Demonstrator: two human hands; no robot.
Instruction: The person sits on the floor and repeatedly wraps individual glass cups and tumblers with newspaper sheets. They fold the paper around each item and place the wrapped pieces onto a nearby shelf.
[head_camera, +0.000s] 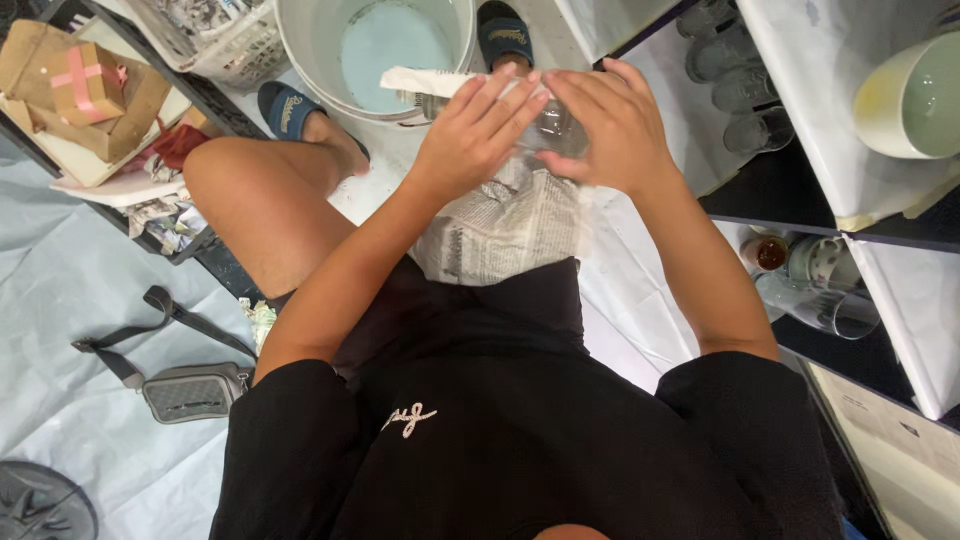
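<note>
Clear glass (553, 128) sits at upper centre of the frame, cupped between both hands over a sheet of newspaper (505, 225) spread on the lap. The left hand (475, 130) lies over it with fingers stretched almost flat, tips touching the glass and a folded paper strip (425, 82). The right hand (610, 125) curves loosely round the glass's far side. Just above stands a pale bucket (385, 45). More glasses (745, 90) line the shelf at upper right; a grey pouch (190, 390) lies at lower left.
</note>
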